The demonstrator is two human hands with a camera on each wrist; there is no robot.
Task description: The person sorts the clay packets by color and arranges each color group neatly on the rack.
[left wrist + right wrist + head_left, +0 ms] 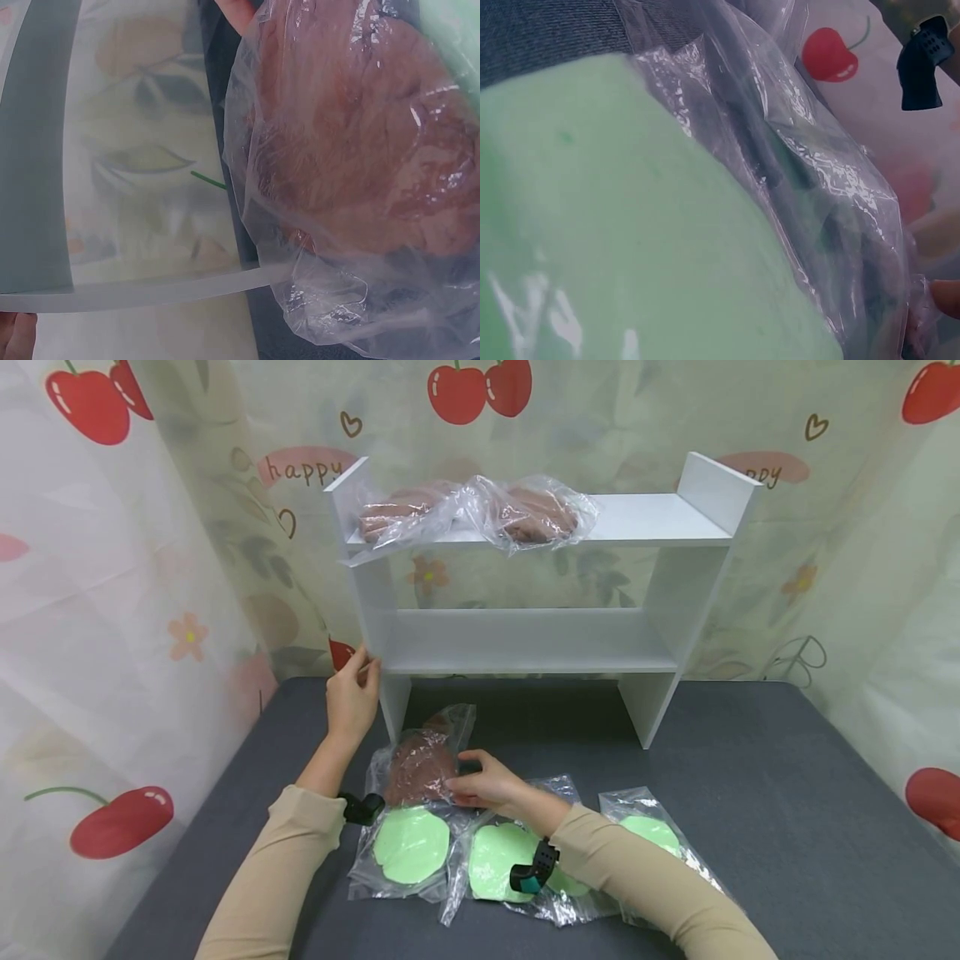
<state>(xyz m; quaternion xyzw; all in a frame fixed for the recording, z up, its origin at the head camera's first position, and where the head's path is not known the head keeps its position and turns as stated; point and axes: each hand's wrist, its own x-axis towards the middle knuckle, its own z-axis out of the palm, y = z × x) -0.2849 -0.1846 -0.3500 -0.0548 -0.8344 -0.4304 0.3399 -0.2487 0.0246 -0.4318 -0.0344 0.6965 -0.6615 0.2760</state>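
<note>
My left hand (352,702) grips the left side panel of a white shelf (517,643) near its middle board. In the left wrist view, the hand's fingers (16,337) lie at the panel's edge. A clear plastic bag with a brown clay-like lump (422,768) leans at the foot of that panel. My right hand (491,783) pinches this bag at its right side, between thumb and fingers. The brown lump (367,135) fills much of the left wrist view. Below my right forearm lie bagged flat green pieces, one green piece (630,217) large in the right wrist view.
Two bagged brown lumps, a left one (405,514) and a right one (536,514), rest on the shelf's top board. Bagged green pieces (411,843) lie in a row along the front of the dark table (757,827). A patterned curtain (600,410) hangs behind.
</note>
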